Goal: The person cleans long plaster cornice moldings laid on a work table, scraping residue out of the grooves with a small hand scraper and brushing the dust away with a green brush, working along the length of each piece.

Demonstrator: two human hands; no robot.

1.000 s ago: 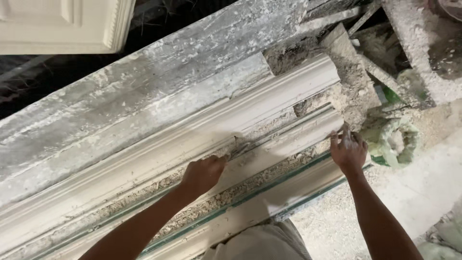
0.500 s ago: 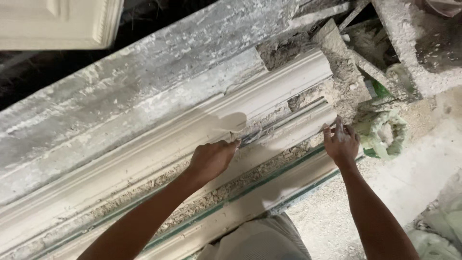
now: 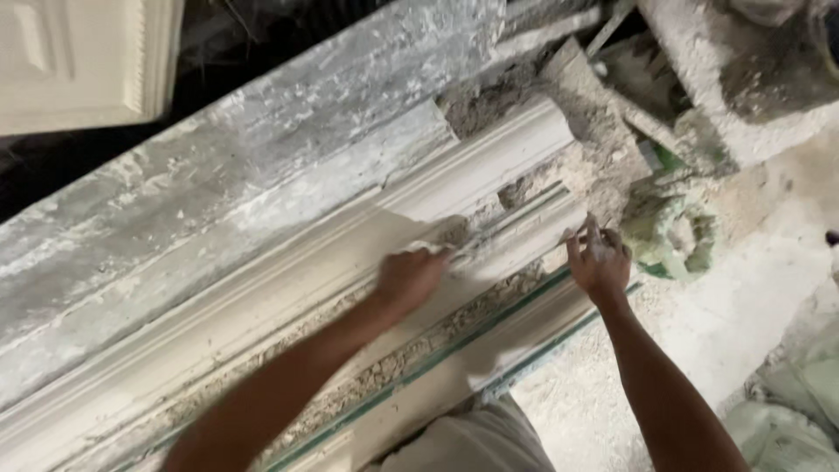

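The left hand (image 3: 411,278) is curled around a small scraper-like tool (image 3: 463,247), hard to make out, pressed onto the long white plaster moulding (image 3: 332,253). Compared to a second back, that hand has slid along the moulding toward its broken end, so it looks like the smoothing pass is nearly at the tip. The right hand (image 3: 599,260) sits loosely closed on the moulding's end edge, holding nothing separate, probably steadying it. The moulding runs diagonally under both hands on a crusty grey workbench (image 3: 218,201), with rubble (image 3: 603,131) just past the end.
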